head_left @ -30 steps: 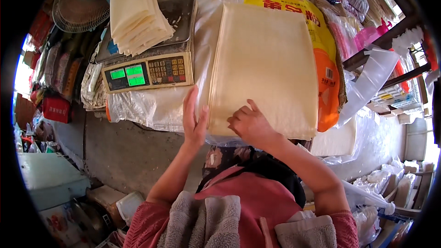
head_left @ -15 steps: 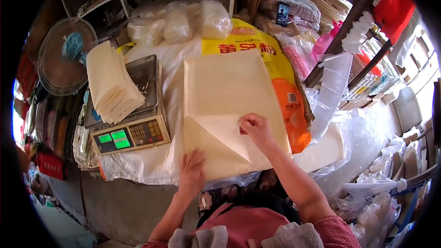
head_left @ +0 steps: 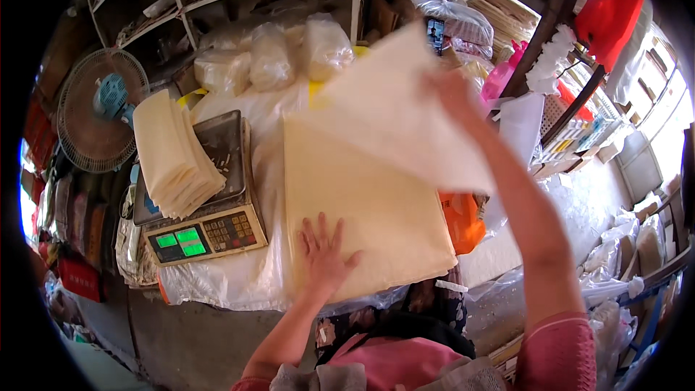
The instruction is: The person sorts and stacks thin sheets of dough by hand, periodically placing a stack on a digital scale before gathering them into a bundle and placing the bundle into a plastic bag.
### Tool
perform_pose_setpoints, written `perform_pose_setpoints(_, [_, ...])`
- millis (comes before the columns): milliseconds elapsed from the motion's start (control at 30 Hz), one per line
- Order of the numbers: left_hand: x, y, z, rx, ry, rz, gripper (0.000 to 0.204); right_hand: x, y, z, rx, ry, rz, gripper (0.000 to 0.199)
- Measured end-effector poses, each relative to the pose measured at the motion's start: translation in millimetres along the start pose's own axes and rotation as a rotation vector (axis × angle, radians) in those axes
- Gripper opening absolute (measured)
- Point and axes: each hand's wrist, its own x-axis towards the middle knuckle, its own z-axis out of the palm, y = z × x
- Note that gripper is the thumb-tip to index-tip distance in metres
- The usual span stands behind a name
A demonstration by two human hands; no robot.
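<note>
A stack of thin, cream-coloured sheets (head_left: 362, 224) lies in front of me on the plastic-covered work surface. My left hand (head_left: 323, 250) presses flat on the near left part of the stack, its fingers spread. My right hand (head_left: 449, 94), blurred by motion, is raised at the far right and grips a thin cream sheet (head_left: 398, 123). That sheet hangs at a slant over the stack and hides its far right part. To the left, a bundle of folded cream sheets (head_left: 174, 156) rests on the tray of a digital scale (head_left: 206, 235).
Filled clear plastic bags (head_left: 271, 58) stand along the back of the surface. At the left is a standing fan (head_left: 101, 108). An orange and yellow sack (head_left: 463, 221) shows beside the stack. A dark post (head_left: 554, 22) rises at the right, near stacked plastic packs (head_left: 449, 18).
My right hand has swung up and away to the far right, lifting the top sheet off the stack. My left hand has moved onto the stack and spread its fingers.
</note>
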Motion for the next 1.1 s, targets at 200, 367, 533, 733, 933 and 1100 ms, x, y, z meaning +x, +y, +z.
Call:
perform_pose_setpoints(200, [4.8,1.2,-0.5,-0.091,-0.016,-0.031,0.085,-42.5,-116.9,-156.9,0.090,0.386,0.097,0.028])
perform_pose_setpoints(367, [12.9,16.1,1.1,-0.125,-0.006,0.007,0.087,-170.1,-131.5,-120.1,-0.125,0.082,-0.529,0.049])
perform_pose_setpoints(533, [3.2,1.7,-9.5,-0.582,0.454,-0.024,0.073,-257.5,-124.2,7.6,0.075,-0.097,-0.689,0.049])
perform_pose_setpoints(733, [-12.8,-50.6,-11.9,-0.245,0.114,0.392,0.036,-301.2,-41.8,20.2,-0.161,-0.403,-0.371,0.043])
perform_pose_setpoints(933, [-30.6,-69.3,-39.9,-0.967,0.059,-0.269,0.014,-266.1,4.2,-76.3,0.811,-0.537,0.056,0.039])
perform_pose_setpoints(1100, [7.9,-72.7,-54.8,-1.111,0.015,-0.390,0.016,-255.3,33.4,-12.3,0.986,-0.396,0.256,0.045])
